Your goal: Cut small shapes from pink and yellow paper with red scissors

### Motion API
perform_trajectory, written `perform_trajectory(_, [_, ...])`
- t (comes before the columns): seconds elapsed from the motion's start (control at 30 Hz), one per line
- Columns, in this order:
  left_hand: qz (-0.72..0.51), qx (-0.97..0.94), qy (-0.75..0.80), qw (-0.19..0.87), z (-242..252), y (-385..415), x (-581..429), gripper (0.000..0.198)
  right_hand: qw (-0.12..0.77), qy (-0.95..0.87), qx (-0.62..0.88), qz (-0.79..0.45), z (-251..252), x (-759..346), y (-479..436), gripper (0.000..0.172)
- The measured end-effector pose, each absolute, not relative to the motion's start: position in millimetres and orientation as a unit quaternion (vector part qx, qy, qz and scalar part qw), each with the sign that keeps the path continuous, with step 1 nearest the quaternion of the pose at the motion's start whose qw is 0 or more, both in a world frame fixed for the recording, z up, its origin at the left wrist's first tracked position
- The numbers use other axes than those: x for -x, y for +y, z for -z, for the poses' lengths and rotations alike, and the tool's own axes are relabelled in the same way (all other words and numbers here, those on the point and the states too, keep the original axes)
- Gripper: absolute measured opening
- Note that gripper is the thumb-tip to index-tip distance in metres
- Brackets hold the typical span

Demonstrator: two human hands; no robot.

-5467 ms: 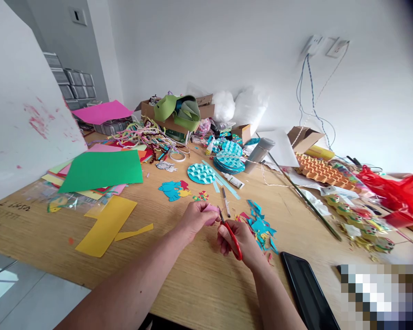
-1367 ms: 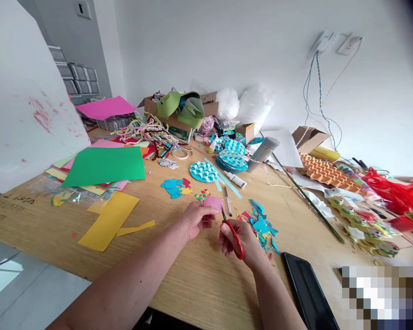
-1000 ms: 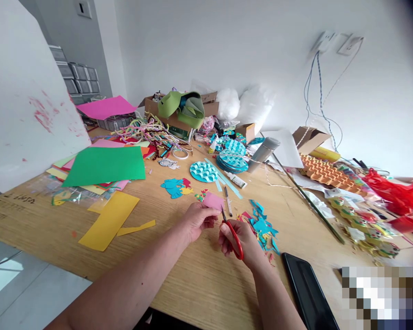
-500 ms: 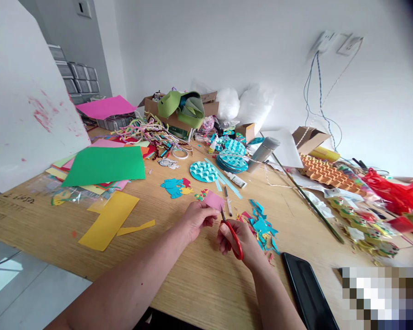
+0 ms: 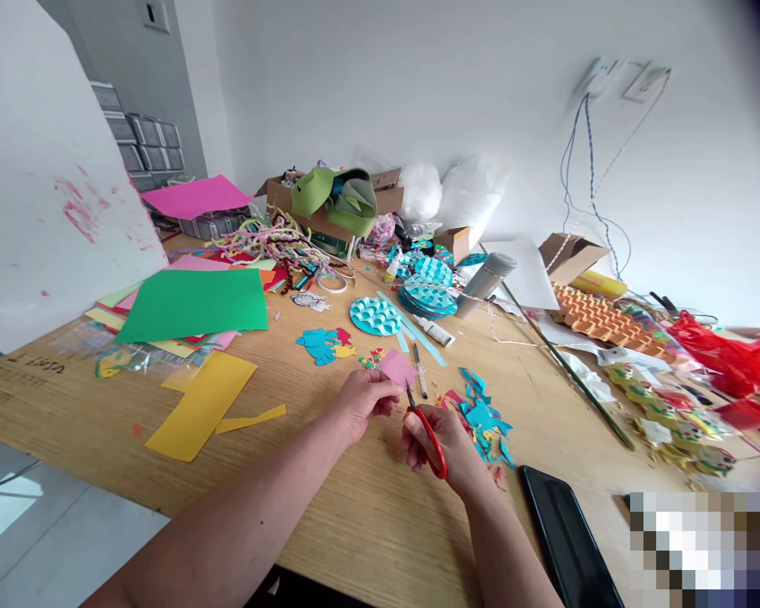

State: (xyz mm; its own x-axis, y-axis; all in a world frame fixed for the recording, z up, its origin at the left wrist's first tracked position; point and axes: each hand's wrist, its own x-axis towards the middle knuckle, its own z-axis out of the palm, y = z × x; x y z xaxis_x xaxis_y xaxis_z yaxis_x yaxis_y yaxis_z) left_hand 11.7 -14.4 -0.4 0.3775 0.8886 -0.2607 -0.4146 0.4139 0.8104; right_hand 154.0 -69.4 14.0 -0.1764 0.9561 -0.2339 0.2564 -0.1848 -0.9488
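- A green sheet (image 5: 193, 304) tops a stack of coloured paper at the left of the bench (image 5: 367, 523).
- At the back, an open cardboard box (image 5: 277, 198) holds folded green felt (image 5: 333, 196) that spills over its rim.
- The left hand (image 5: 361, 404) pinches a small pink paper piece (image 5: 397, 367) above the bench's front middle.
- The right hand (image 5: 453, 447) is closed around red-handled scissors (image 5: 427, 429), whose blades meet the pink piece's lower edge.
- Blue paper scraps (image 5: 481, 415) lie just beside that hand.
- Farther right, a small carton (image 5: 567, 253) lies open; I cannot tell what is in it.
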Motion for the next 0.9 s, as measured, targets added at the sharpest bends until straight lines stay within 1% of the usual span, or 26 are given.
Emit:
perform_trajectory(0.23, [-0.436,-0.349,0.364,0.745,-0.2,-14.3,-11.0,0.02,0.326,-0.543,0.556,-0.539,-14.0,-154.1,-68.5,0.053])
perform_trajectory(0.9, [-0.418,-0.385,0.378,0.731,-1.2,-13.0,-10.3,0.015,0.327,-0.537,0.542,-0.557,-12.8,-155.0,-69.8,0.053])
